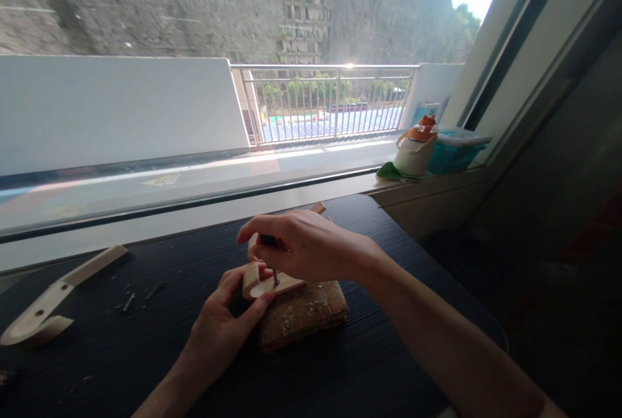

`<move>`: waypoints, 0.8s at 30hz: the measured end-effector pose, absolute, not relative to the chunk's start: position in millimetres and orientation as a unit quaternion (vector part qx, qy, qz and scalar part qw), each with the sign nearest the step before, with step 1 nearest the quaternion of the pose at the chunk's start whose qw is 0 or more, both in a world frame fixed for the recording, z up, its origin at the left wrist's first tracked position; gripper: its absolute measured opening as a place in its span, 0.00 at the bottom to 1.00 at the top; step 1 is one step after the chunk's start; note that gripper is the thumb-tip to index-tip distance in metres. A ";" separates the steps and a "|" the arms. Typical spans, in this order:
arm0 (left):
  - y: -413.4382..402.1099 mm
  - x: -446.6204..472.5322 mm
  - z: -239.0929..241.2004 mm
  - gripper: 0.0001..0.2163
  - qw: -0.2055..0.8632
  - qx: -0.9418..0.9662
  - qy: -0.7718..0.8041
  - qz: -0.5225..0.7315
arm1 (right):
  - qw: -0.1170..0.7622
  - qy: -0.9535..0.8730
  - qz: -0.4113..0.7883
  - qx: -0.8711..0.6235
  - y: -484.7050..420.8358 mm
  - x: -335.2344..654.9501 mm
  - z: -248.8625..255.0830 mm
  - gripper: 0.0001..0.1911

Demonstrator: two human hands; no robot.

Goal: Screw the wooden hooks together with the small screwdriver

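My left hand (225, 319) is closed on the rounded end of a pale wooden hook-shaped piece (251, 280), its thumb along the near side. That piece lies over a rough wooden block (306, 314) strewn with small chips. Above it, my right hand (301, 243) is curled round the dark handle of what looks like a screwdriver (275, 275). The thin metal shaft points down and meets the wood's flat face; my fingers hide most of the handle. Part of the wood runs on behind my right hand, its far tip showing past the knuckles.
Another curved wooden piece (41, 309) with two dark holes lies at the left of the black table (194, 379). Nearby are loose screws (129, 302). Along the window sill stand a bottle with an orange top (414, 153), a green item (394, 172) and a teal box (459, 151).
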State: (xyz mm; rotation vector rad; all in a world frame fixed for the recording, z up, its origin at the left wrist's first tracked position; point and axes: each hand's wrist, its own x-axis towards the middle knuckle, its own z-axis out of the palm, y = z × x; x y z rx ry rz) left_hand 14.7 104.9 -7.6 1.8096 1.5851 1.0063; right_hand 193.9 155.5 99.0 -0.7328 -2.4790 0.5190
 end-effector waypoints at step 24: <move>105.3 14.5 -7.6 0.18 0.261 0.674 0.585 0.369 | 0.254 -0.891 0.178 -0.330 164.0 190.8 90.4 0.12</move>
